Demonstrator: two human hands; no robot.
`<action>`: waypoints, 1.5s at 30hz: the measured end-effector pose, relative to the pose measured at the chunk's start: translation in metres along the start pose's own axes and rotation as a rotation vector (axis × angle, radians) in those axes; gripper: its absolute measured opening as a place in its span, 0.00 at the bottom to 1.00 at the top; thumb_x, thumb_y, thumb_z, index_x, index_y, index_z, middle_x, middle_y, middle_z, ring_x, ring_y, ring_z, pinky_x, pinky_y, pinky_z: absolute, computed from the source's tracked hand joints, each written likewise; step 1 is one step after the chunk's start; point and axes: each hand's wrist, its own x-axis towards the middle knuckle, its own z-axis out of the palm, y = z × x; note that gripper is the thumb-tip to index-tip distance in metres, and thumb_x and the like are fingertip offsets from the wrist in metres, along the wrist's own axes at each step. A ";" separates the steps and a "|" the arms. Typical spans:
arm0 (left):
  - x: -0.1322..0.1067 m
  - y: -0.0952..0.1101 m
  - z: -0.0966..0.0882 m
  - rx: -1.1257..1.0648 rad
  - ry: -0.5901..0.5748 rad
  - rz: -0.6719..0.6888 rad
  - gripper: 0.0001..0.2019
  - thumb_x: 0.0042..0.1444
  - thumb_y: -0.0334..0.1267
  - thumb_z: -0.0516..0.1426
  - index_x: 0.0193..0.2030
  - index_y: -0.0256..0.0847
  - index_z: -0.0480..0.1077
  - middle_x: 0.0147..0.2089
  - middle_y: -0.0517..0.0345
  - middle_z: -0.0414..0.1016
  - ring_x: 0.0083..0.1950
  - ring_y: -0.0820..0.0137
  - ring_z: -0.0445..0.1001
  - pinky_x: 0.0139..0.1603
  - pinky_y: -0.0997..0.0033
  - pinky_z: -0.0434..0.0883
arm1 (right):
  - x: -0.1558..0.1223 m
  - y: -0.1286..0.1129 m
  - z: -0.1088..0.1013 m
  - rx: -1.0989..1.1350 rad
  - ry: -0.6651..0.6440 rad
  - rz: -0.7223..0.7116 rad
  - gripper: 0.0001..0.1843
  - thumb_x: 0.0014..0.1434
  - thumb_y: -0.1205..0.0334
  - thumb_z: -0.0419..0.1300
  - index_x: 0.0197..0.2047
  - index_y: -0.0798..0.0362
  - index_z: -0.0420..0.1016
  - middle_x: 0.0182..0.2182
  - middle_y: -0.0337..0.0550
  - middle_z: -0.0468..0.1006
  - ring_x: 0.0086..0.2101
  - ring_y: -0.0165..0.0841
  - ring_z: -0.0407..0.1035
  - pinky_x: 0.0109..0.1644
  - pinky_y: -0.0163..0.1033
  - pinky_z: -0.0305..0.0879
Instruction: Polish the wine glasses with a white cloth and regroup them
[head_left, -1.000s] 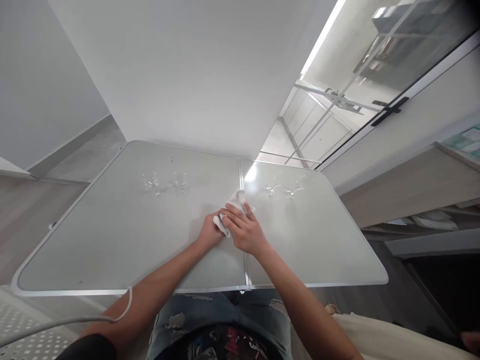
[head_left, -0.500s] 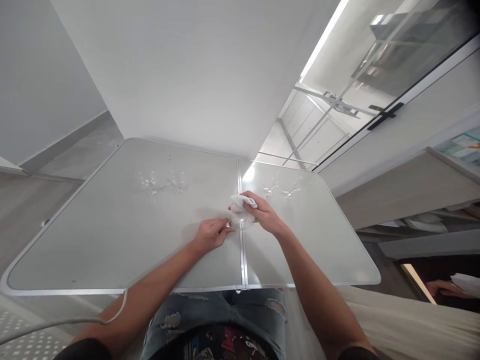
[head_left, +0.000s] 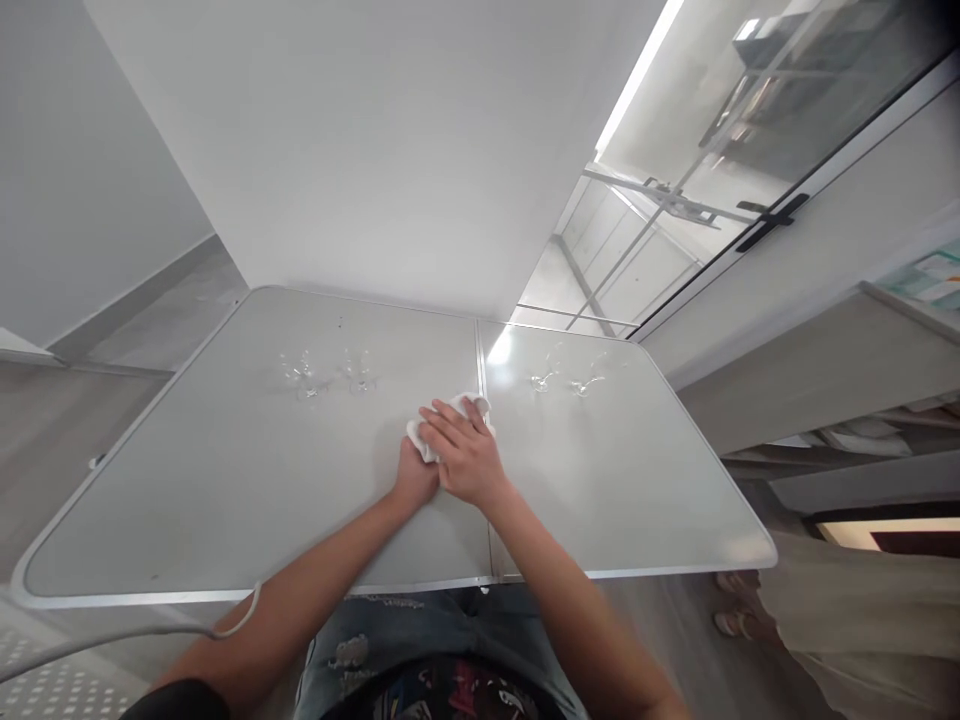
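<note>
My right hand presses a white cloth, its fingers laid over it, near the table's middle seam. Just below and left of it, my left hand is closed, its fingers mostly covered by the cloth and my right hand. The clear glass it held a moment before is hidden under the cloth. Two clear stemmed glasses, one here and one beside it, are on the table's left half. On the right half are another clear glass and its neighbour.
The grey folding table has a metal rim and backs onto a white panel. A white cable crosses the front left corner. A glass door stands behind on the right. A person's sandalled feet show at lower right.
My right hand has moved left with the cloth and now wraps over the glass and my left hand. The glass has gone from sight. At far right a person's hand has left view.
</note>
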 end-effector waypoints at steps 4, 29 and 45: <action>0.001 -0.003 0.000 0.138 -0.059 0.119 0.13 0.50 0.37 0.62 0.19 0.40 0.65 0.17 0.60 0.65 0.19 0.75 0.61 0.22 0.73 0.59 | 0.026 0.013 -0.037 -0.167 -0.173 0.116 0.12 0.59 0.66 0.58 0.46 0.50 0.76 0.43 0.51 0.82 0.49 0.44 0.73 0.64 0.53 0.59; 0.008 0.012 -0.003 -0.143 -0.069 -0.128 0.13 0.60 0.43 0.59 0.31 0.37 0.78 0.29 0.58 0.78 0.32 0.69 0.72 0.34 0.72 0.68 | -0.033 0.016 0.039 0.460 0.533 0.327 0.25 0.64 0.69 0.50 0.62 0.47 0.70 0.54 0.50 0.74 0.54 0.41 0.71 0.57 0.49 0.69; 0.008 0.010 -0.004 -0.395 -0.211 -0.240 0.20 0.61 0.48 0.62 0.56 0.42 0.71 0.38 0.54 0.82 0.34 0.67 0.79 0.38 0.68 0.74 | -0.037 0.042 0.009 0.693 0.135 0.473 0.21 0.64 0.55 0.60 0.59 0.49 0.65 0.51 0.48 0.70 0.49 0.39 0.68 0.56 0.44 0.65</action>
